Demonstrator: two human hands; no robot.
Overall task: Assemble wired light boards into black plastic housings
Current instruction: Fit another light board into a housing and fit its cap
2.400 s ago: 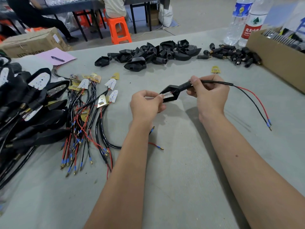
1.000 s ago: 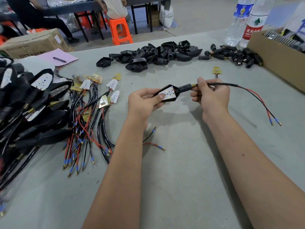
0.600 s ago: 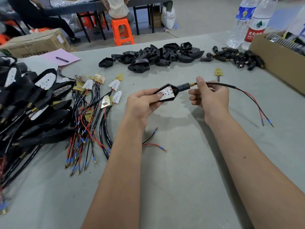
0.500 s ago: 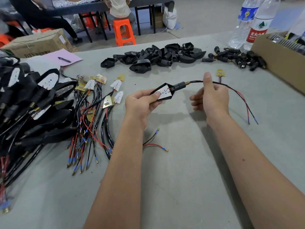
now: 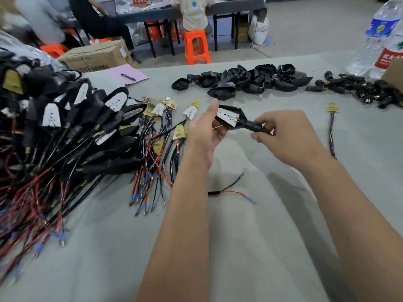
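Counter (image 5: 250, 247): grey cloth cover, two bare forearms reach in from the near edge.

Near-centre, one loose lead (image 5: 231, 191) lies on the cloth, red + black wires w/ blue-sleeved tips, just ahead of the left forearm.

Left hand (image 5: 205, 131): cups the wide end of the housing (image 5: 234, 113) from below, thumb up along its far-left edge, fingers curled under. Right hand (image 5: 285, 136): fingertips pinch the housing's narrow black stem (image 5: 254, 127). Housing is held above the counter between both hands, open face up. White board (image 5: 227, 117) sits inside it, LED side up; a short bit of red wire shows at the left palm. Cannot tell if board is fully seated.

Left of hands: spread of loose wired boards (image 5: 157, 136), white and yellow faces, leads fanned toward near edge. Far left: big heap of finished units (image 5: 65, 127), black shells w/ boards in, wires trailing.

Right: single yellow board w/ black lead (image 5: 332, 118), apart from the rest.

Further back: pile of empty shells (image 5: 244, 80); to its right a smaller pile of black stems (image 5: 359, 88). Pink sheet w/ pen (image 5: 127, 75) at back left. Two water bottles (image 5: 379, 35) at back right, beside a cardboard box corner (image 5: 394, 75).

Beyond counter: orange stool (image 5: 196, 49), carton (image 5: 98, 55), seated people at another table, blurred.
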